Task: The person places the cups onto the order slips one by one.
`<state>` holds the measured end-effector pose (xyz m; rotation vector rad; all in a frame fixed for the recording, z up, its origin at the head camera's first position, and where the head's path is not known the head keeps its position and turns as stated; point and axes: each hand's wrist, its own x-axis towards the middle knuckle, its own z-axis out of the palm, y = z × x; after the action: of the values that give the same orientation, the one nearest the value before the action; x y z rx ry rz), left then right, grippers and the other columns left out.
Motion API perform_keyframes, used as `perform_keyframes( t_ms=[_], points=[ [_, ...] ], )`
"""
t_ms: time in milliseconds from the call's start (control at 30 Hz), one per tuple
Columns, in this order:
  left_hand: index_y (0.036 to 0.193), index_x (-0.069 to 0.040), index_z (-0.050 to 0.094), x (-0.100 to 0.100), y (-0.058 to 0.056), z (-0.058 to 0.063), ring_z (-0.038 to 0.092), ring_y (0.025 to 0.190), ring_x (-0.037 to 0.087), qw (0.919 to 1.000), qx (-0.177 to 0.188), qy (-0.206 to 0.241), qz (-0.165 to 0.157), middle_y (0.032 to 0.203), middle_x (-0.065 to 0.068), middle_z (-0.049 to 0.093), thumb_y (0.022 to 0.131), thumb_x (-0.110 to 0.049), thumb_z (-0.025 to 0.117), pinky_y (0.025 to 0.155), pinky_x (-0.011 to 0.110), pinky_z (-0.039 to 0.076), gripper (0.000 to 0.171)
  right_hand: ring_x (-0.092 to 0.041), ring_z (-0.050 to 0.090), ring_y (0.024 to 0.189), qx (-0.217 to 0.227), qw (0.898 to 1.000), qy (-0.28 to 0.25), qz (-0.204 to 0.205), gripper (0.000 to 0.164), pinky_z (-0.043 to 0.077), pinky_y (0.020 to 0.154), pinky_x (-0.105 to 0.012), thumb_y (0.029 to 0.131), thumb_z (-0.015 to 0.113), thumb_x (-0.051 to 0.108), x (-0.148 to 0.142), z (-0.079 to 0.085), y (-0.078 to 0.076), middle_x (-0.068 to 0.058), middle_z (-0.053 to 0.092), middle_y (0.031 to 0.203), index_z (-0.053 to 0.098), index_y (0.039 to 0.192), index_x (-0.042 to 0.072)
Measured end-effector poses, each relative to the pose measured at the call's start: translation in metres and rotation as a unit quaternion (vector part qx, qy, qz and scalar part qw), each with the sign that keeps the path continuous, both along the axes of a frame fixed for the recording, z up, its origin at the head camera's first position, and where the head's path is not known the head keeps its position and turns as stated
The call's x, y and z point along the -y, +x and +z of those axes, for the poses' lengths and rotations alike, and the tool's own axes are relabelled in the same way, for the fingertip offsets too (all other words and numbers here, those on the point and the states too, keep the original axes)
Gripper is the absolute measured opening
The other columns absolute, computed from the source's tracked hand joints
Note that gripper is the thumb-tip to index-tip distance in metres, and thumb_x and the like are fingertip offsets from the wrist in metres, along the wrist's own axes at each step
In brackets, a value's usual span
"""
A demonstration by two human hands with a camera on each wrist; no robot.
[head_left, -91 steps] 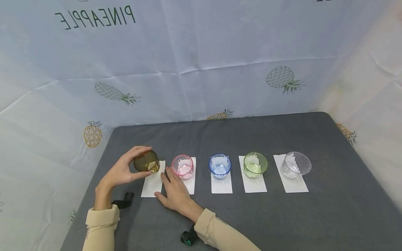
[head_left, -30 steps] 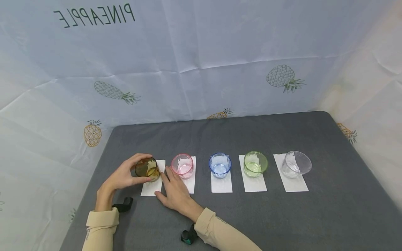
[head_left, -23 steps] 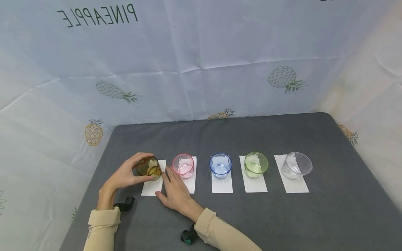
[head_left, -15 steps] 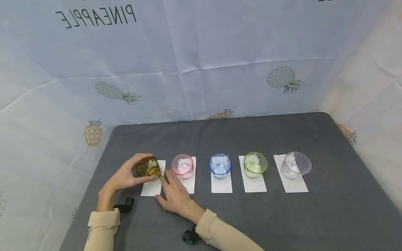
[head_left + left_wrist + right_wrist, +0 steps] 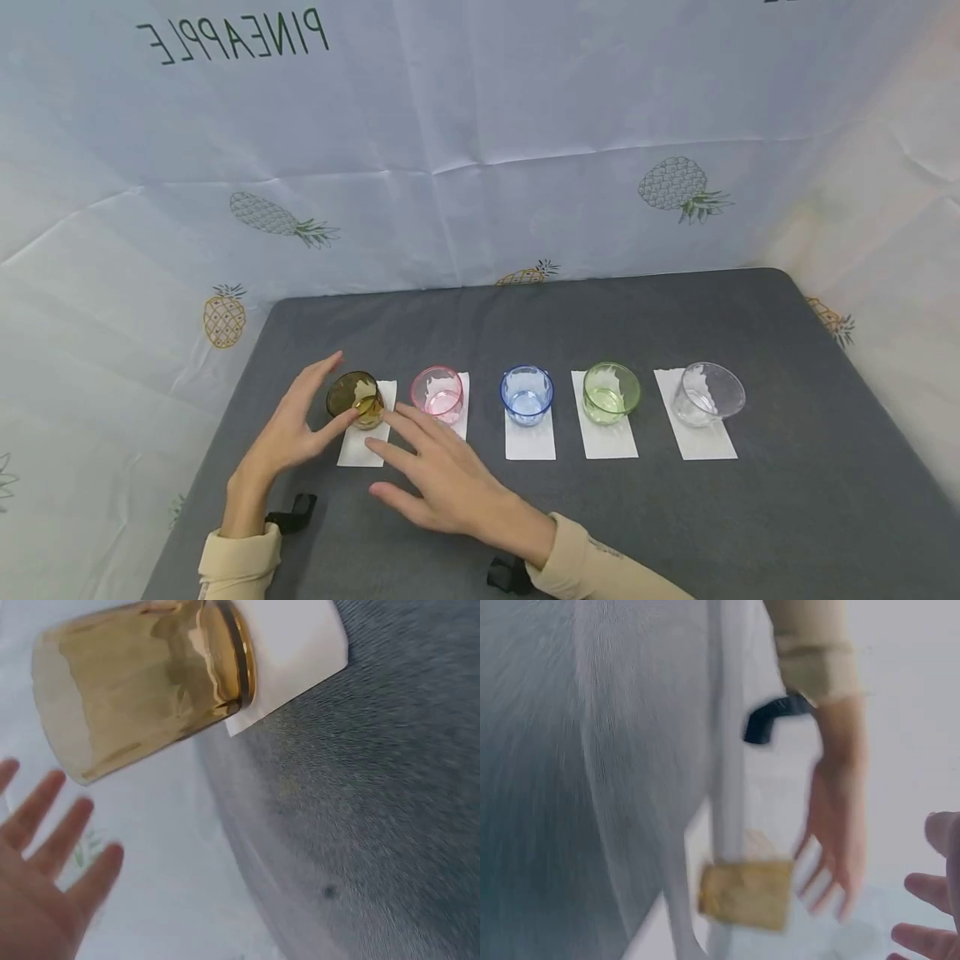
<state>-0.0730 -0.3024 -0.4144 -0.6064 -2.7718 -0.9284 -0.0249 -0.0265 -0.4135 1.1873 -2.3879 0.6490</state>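
Note:
An amber glass point(image 5: 356, 402) stands on the leftmost white paper point(image 5: 363, 451). My left hand point(image 5: 291, 427) is spread at its left side with the fingers apart. In the left wrist view, the fingers point(image 5: 52, 825) are clear of the amber glass point(image 5: 142, 682), whose base rests on the paper. My right hand point(image 5: 450, 477) hovers in front of the pink glass point(image 5: 437, 395), fingers extended, nothing in them. The right wrist view is blurred; it shows the amber glass point(image 5: 746, 894) and my left hand point(image 5: 836, 825) beyond it.
To the right, a blue-rimmed glass point(image 5: 526, 395), a green glass point(image 5: 611, 393) and a clear glass point(image 5: 707, 394) stand in a row, each on white paper. A dark grey cloth covers the table point(image 5: 675, 525). A white pineapple-print curtain point(image 5: 480, 100) hangs behind.
My left hand has let go of the amber glass, which had come down onto its paper, and drawn back left. My right hand has lifted off and moved toward the near right.

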Motion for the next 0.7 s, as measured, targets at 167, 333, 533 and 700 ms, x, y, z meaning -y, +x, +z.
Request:
perform_keyframes(
  t_ms=[167,333,533,700],
  points=[
    [0.160,-0.015,0.034,-0.003,0.016,0.006,0.037,0.141,0.052,0.9964,-0.048,-0.032,0.062,0.155,0.025,0.043,0.087,-0.022,0.079,0.105,0.073,0.033,0.087,-0.032,0.047,0.146,-0.040,0.998,-0.018,-0.044,0.051,0.041,0.118,-0.050,0.102,0.052,0.055,-0.055,0.014,-0.003,-0.010,0.053,0.154,0.062,0.140,0.022],
    [0.160,-0.015,0.035,-0.002,0.031,0.007,0.033,0.146,0.052,0.9872,-0.079,-0.089,0.106,0.155,0.027,0.042,0.089,-0.032,0.077,0.115,0.073,0.026,0.085,-0.039,0.042,0.147,-0.034,0.990,-0.025,-0.134,0.063,0.033,0.117,-0.065,0.107,0.029,0.061,-0.129,0.011,-0.007,-0.015,0.050,0.155,0.062,0.142,0.020],
    [0.162,-0.023,0.032,0.005,0.046,0.003,0.023,0.152,0.052,0.9830,-0.057,-0.117,0.129,0.161,0.027,0.035,0.092,-0.039,0.072,0.119,0.076,0.014,0.082,-0.042,0.032,0.151,-0.007,0.969,-0.013,-0.248,0.069,0.017,0.123,-0.070,0.104,0.030,0.067,-0.226,0.006,-0.005,-0.020,0.045,0.158,0.058,0.146,0.019],
    [0.162,-0.023,0.031,0.007,0.050,0.001,0.017,0.155,0.052,0.9813,-0.039,-0.130,0.136,0.166,0.025,0.029,0.093,-0.042,0.070,0.119,0.078,0.008,0.082,-0.041,0.019,0.158,0.062,0.942,0.023,-0.329,0.067,0.005,0.124,-0.071,0.099,0.055,0.057,-0.299,0.002,0.009,-0.019,0.031,0.167,0.044,0.156,0.025]
  ],
)
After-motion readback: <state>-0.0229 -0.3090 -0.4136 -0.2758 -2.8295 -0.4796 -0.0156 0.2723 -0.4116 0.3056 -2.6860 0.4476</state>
